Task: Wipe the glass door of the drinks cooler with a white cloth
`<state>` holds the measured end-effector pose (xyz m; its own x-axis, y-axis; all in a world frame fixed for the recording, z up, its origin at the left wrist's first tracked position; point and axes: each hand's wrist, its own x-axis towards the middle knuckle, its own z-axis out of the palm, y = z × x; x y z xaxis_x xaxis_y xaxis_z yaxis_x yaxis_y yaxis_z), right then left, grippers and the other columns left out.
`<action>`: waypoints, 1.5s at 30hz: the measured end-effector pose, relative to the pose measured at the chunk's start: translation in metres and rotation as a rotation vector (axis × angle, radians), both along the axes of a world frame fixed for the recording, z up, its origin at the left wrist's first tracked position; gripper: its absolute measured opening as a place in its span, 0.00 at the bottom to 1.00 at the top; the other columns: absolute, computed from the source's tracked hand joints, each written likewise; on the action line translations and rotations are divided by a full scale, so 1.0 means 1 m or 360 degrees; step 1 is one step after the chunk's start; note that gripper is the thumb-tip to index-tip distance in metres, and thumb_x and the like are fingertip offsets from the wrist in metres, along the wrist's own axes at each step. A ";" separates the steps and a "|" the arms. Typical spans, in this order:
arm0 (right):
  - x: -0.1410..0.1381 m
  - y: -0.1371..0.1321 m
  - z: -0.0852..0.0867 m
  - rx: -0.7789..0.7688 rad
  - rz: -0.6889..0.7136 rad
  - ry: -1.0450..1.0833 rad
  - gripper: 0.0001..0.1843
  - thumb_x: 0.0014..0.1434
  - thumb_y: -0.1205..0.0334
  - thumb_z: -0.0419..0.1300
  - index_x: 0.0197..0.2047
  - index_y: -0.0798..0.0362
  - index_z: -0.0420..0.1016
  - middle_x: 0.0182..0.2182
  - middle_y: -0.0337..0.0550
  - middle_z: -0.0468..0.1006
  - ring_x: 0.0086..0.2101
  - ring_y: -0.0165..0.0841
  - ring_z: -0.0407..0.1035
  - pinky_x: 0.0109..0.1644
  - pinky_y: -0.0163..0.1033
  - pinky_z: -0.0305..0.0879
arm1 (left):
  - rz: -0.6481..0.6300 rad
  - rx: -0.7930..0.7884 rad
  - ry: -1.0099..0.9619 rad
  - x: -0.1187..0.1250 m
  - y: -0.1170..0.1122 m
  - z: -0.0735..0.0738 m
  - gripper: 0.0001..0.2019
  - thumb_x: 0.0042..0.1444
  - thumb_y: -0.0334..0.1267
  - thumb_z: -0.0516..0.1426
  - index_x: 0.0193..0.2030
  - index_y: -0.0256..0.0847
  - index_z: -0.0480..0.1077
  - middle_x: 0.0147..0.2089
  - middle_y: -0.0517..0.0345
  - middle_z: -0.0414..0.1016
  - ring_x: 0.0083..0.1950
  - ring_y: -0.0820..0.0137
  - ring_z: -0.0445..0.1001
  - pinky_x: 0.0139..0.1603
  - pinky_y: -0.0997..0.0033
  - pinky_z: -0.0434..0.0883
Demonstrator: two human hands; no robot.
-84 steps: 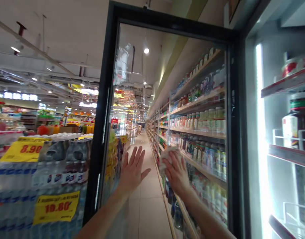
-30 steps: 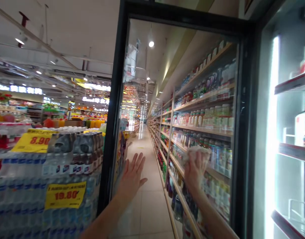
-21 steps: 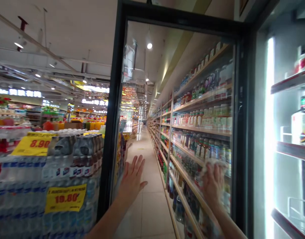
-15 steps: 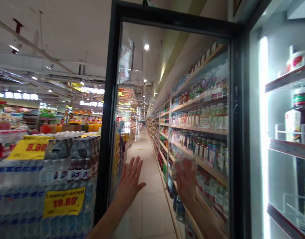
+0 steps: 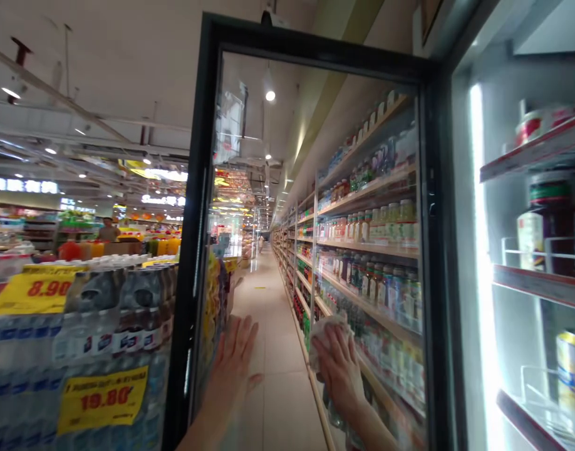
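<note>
The black-framed glass door [image 5: 186, 269] of a cooler stands open before me, with the shop aisle visible through its pane. My left hand [image 5: 232, 357] is open on the left part of the glass, fingers up and thumb out to the right, holding nothing. My right hand [image 5: 340, 360] presses a crumpled white cloth [image 5: 317, 332] to the lower right part of the pane. The cloth pokes out above and to the left of the fingers; its middle is hidden under them.
On the right the lit cooler shelves [image 5: 541, 289] hold bottles and a yellow can [image 5: 572, 369]. To the left rise stacks of bottled drinks [image 5: 118, 338] with yellow price signs [image 5: 104, 401]. Long drink shelves [image 5: 367, 244] run down the aisle behind the glass.
My right hand and the cloth have shifted left and slightly down over the glass. My left hand has dropped a little. The whole view has turned slightly to the right.
</note>
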<state>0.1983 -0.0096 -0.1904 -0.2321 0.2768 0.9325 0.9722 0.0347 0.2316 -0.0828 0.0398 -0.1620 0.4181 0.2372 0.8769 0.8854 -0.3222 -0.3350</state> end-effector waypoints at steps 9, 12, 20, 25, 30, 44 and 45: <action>0.055 -0.009 -0.013 0.0350 -0.0213 0.0604 0.34 0.60 0.66 0.43 0.68 0.45 0.39 0.66 0.51 0.44 0.64 0.52 0.42 0.56 0.65 0.55 | 0.0069 -0.0001 -0.0036 0.005 -0.003 -0.005 0.45 0.42 0.41 0.63 0.67 0.37 0.48 0.69 0.48 0.47 0.70 0.52 0.39 0.60 0.47 0.62; 0.010 0.002 -0.017 0.0040 -0.0001 0.0147 0.32 0.58 0.68 0.48 0.64 0.37 0.52 0.64 0.42 0.54 0.62 0.48 0.50 0.56 0.58 0.59 | 0.0077 0.0021 -0.0027 0.003 -0.003 -0.005 0.44 0.41 0.41 0.64 0.65 0.37 0.51 0.69 0.48 0.48 0.70 0.52 0.41 0.59 0.49 0.64; 0.064 -0.008 -0.009 0.0394 -0.0200 0.0468 0.34 0.60 0.64 0.44 0.68 0.43 0.37 0.67 0.47 0.43 0.63 0.52 0.44 0.56 0.66 0.56 | 0.0130 -0.0083 -0.0081 0.008 -0.009 -0.009 0.43 0.42 0.38 0.64 0.65 0.41 0.51 0.69 0.49 0.49 0.68 0.53 0.49 0.59 0.49 0.63; 0.024 0.004 -0.016 0.0267 0.0003 0.0268 0.31 0.59 0.62 0.47 0.66 0.43 0.49 0.63 0.49 0.56 0.61 0.52 0.52 0.52 0.61 0.62 | 0.0151 -0.0108 -0.0087 0.007 -0.008 -0.017 0.41 0.47 0.40 0.61 0.66 0.42 0.48 0.69 0.49 0.49 0.68 0.54 0.50 0.58 0.50 0.65; 0.013 -0.006 -0.001 0.0182 0.0386 0.0010 0.14 0.58 0.59 0.52 0.43 0.43 0.76 0.44 0.41 0.77 0.45 0.39 0.71 0.44 0.43 0.69 | 0.0167 -0.0019 -0.0048 0.004 -0.006 -0.019 0.40 0.48 0.41 0.60 0.66 0.40 0.49 0.68 0.50 0.50 0.67 0.55 0.52 0.57 0.53 0.66; 0.054 0.002 0.080 0.0671 0.0009 0.0707 0.22 0.62 0.60 0.44 0.52 0.61 0.70 0.55 0.60 0.66 0.57 0.45 0.56 0.58 0.56 0.54 | -0.0051 0.0094 -0.0168 0.005 0.000 -0.021 0.32 0.61 0.43 0.45 0.69 0.37 0.35 0.68 0.46 0.50 0.70 0.55 0.43 0.61 0.47 0.58; 0.043 0.005 0.067 0.0646 0.0015 0.0592 0.21 0.62 0.63 0.45 0.53 0.59 0.69 0.56 0.57 0.66 0.58 0.44 0.55 0.58 0.54 0.54 | -0.0063 0.0101 -0.0174 0.005 0.001 -0.021 0.32 0.62 0.43 0.43 0.69 0.37 0.35 0.68 0.46 0.49 0.70 0.55 0.42 0.61 0.47 0.57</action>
